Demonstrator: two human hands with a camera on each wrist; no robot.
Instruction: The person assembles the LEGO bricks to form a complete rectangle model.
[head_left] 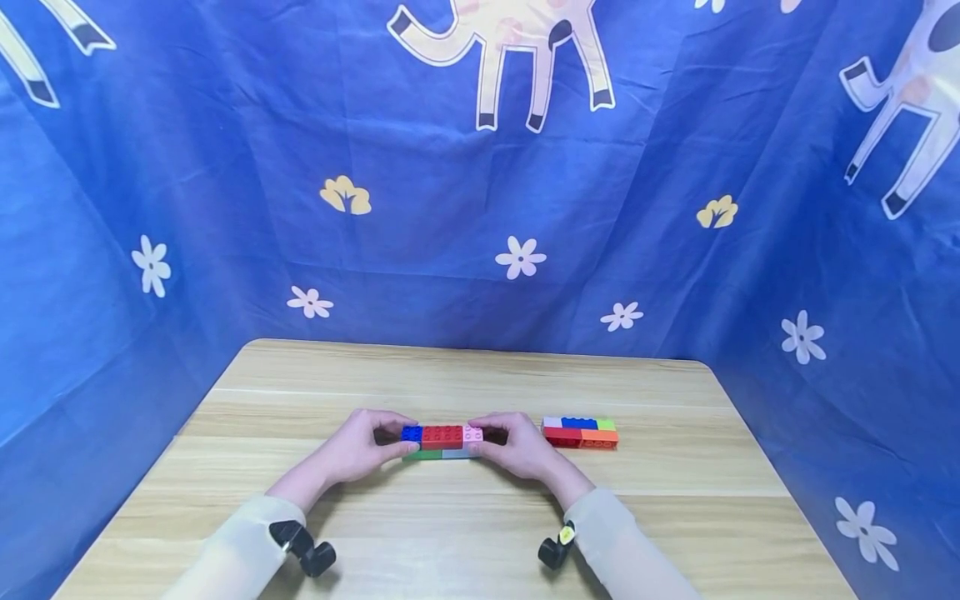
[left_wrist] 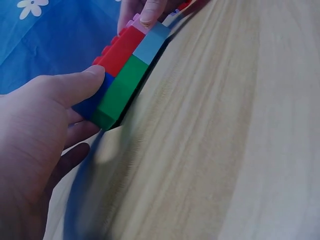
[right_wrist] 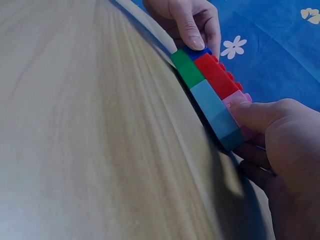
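Both hands hold one two-layer block assembly at the middle of the table. Its upper row has a blue block, a red block and a pink block; below them lie a green block and a light blue block. My left hand pinches the blue end between thumb and fingers. At the opposite end, my right hand pinches the pink block, its thumb on the near side. Studs on the upper row face up.
Right of the hands, a second block assembly in white, blue, lime, red and orange lies on the wooden table. A blue patterned cloth hangs around the back and sides.
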